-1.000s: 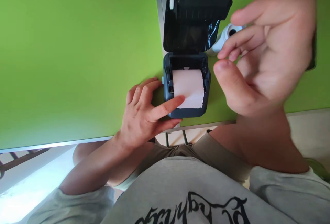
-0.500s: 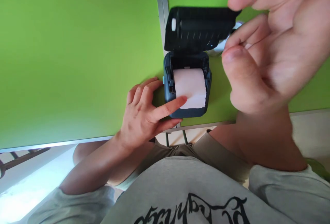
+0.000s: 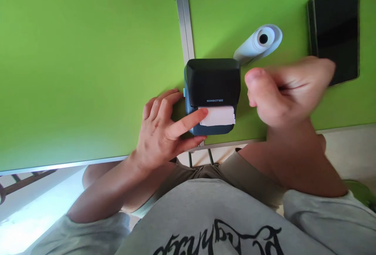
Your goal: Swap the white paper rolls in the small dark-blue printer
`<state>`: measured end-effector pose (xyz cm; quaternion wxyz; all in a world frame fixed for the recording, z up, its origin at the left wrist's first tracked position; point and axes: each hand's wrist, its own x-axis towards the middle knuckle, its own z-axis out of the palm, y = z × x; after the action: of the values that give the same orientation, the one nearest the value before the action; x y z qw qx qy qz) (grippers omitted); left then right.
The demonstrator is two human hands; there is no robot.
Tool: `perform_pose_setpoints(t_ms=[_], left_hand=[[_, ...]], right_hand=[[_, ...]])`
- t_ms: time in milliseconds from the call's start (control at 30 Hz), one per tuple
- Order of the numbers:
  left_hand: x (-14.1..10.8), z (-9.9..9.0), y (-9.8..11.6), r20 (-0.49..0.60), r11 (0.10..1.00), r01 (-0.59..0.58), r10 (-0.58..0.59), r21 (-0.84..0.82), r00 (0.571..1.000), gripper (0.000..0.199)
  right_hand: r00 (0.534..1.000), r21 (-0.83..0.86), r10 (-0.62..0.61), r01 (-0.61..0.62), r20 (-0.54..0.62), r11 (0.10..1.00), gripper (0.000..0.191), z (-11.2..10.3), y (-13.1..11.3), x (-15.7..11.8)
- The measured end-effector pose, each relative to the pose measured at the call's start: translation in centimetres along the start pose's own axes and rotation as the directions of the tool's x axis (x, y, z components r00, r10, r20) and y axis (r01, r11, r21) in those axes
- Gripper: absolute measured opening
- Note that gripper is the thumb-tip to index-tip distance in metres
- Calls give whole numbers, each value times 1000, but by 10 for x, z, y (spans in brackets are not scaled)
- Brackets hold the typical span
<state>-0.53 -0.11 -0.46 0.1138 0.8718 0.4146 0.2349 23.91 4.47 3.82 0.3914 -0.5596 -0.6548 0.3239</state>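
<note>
A small label printer [image 3: 214,80], dark blue with a black lid, stands at the table's front edge. Its lid is down. A strip of white paper [image 3: 220,116] sticks out below the lid, over the printer's front. My left hand [image 3: 160,127] steadies the printer from the left: the index finger presses on the paper, the thumb lies at the front edge, and the other fingers are against the side. To the right of the printer, apart from it, my right hand [image 3: 286,94] is curled closed and slightly blurred, with nothing visible in it.
Behind the printer's right corner a white paper roll [image 3: 255,45] shows its dark hollow core. A black phone-like device [image 3: 336,31] lies at the far right. A grey metal seam [image 3: 183,16] divides the green tabletop [image 3: 88,71].
The printer's lid has swung from raised to down over the paper roll inside. My right hand has left the lid, moved lower and curled up. My left hand stays in place.
</note>
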Motion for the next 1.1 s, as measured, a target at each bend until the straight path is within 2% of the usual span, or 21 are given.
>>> perform_pose_setpoints(t_ms=[67, 100, 233, 300, 600, 767, 1000, 1100], left_hand=[[1, 0, 0, -1, 1000, -5, 5, 23, 1000, 86], [2, 0, 1, -1, 999, -6, 6, 37, 1000, 89], [3, 0, 1, 8, 998, -6, 6, 69, 1000, 93], [4, 0, 1, 9, 998, -5, 4, 67, 1000, 93], [4, -1, 2, 20, 997, 8, -9, 73, 1000, 92], [5, -1, 2, 17, 997, -5, 4, 77, 1000, 90], [5, 0, 2, -7, 998, -1, 2, 63, 1000, 87], [5, 0, 2, -15, 999, 3, -2, 50, 1000, 85]], right_hand=[[999, -9, -52, 52, -1, 999, 65, 1, 4, 3], [998, -21, -46, 47, 35, 999, 65, 1, 7, 5], [955, -85, 92, -71, 280, 994, 69, -2, 17, 15], [933, -86, 126, -103, 338, 991, 71, -4, 18, 18], [897, -97, 193, -168, 398, 981, 68, -6, 16, 24], [842, -174, 283, -228, 460, 958, 69, -7, 16, 28], [795, -253, 407, -323, 450, 912, 64, -8, -4, 28], [793, -240, 399, -322, 460, 916, 63, -9, -4, 27]])
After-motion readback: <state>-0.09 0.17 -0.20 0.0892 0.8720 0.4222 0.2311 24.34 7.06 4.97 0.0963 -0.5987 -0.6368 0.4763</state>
